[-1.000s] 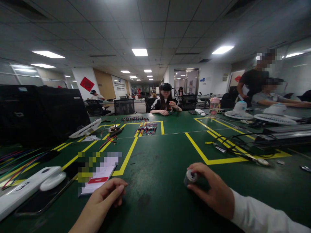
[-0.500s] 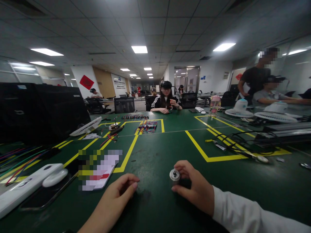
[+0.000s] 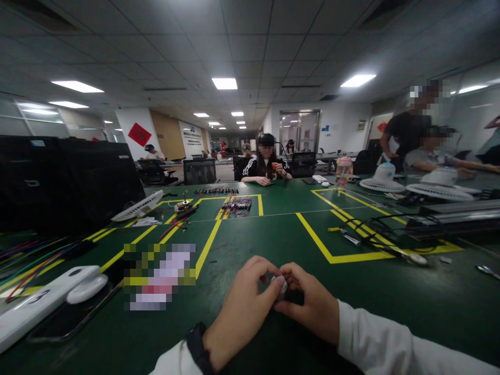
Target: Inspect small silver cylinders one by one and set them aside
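A small silver metal cylinder [image 3: 283,289], which looks like a small motor, stands on the green table between my hands. My right hand [image 3: 314,302] grips it from the right, thumb low at the near side and fingers at the far side. From the left, my left hand [image 3: 246,299] closes on its top, with the thumb across the upper face and the fingertips behind. Most of the cylinder is covered by my fingers. A dark band circles my left wrist.
To the left lie a white numbered device [image 3: 50,302], a dark phone [image 3: 74,317] and a pixelated flat item [image 3: 160,281]. Bundled wires [image 3: 236,207] lie farther back. Black cables [image 3: 375,234] and fans [image 3: 383,178] are on the right. A person [image 3: 266,164] sits opposite.
My left hand has moved right and forward from the bare table onto the top of the cylinder. My right hand keeps its hold in nearly the same place.
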### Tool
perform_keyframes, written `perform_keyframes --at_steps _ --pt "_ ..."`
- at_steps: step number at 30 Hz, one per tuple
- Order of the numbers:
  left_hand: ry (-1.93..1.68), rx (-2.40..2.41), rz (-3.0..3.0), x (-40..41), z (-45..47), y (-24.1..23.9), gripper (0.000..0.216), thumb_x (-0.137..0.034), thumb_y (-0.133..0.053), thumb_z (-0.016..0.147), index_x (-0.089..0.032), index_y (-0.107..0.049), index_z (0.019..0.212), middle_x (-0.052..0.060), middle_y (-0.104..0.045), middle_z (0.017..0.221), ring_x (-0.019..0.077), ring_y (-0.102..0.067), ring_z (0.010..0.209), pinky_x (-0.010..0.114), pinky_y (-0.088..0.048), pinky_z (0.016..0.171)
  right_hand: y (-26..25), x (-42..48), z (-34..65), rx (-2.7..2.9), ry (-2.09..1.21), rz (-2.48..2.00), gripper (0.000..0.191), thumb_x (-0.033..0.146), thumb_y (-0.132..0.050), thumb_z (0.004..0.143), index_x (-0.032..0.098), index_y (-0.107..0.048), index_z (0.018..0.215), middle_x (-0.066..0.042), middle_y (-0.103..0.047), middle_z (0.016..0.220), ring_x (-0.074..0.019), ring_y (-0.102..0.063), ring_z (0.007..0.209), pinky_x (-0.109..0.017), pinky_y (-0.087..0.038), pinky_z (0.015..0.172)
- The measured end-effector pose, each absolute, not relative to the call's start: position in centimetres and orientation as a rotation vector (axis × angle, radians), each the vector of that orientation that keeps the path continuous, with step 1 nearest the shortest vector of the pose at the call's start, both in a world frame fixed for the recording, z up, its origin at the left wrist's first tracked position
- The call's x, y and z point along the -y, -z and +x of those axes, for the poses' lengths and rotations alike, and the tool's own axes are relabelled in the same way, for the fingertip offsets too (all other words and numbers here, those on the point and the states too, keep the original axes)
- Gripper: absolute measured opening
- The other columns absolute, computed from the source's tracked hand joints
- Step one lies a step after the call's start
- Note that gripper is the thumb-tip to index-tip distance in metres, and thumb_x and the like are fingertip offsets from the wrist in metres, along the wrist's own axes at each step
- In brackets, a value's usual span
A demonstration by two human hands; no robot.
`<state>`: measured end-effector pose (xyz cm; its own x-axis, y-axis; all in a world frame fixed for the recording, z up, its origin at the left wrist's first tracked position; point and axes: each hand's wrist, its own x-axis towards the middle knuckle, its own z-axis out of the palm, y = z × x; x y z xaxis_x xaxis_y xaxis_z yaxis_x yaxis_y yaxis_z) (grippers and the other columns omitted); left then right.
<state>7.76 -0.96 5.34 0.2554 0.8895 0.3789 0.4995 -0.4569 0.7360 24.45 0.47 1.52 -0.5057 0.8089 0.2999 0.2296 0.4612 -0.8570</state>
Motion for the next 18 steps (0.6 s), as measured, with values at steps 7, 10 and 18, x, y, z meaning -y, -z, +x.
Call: perform_keyframes --at_steps 7,10,18 --pt "-1.088 -1.335 2.038 0.3 5.5 -4.8 0.022 -0.033 -0.053 0.087 -0.022 -0.071 0.090 0.006 -0.067 0.091 0.0230 -0.061 0.084 0.031 -0.045 0.067 -1.4 -0.3 24.8 2.002 -0.978 -0.893 0.036 0.015 -0.064 0.071 0.016 -0.046 0.103 -0.003 -0.057 0.099 -0.0123 -0.055 0.089 -0.027 -0.045 0.080" --pt "-0.990 -1.355 2.070 0.1 4.5 -3.4 0.016 -0.030 -0.061 0.081 -0.027 -0.076 0.086 0.005 -0.068 0.088 0.0255 -0.060 0.087 0.037 -0.043 0.077 -1.9 0.0 25.2 2.038 -0.931 -0.937 0.035 0.016 -0.063 0.072 0.017 -0.048 0.104 -0.002 -0.057 0.098 -0.0123 -0.053 0.087 -0.027 -0.043 0.079" --pt "-0.898 -1.323 2.061 0.4 4.3 -2.3 0.028 -0.029 -0.070 0.074 -0.038 -0.072 0.100 0.003 -0.068 0.107 0.0309 -0.052 0.104 0.045 -0.036 0.090 -1.8 0.0 25.8 2.092 -0.793 -1.014 0.035 0.021 -0.060 0.076 0.017 -0.047 0.108 -0.004 -0.056 0.100 -0.0124 -0.053 0.085 -0.027 -0.044 0.076"
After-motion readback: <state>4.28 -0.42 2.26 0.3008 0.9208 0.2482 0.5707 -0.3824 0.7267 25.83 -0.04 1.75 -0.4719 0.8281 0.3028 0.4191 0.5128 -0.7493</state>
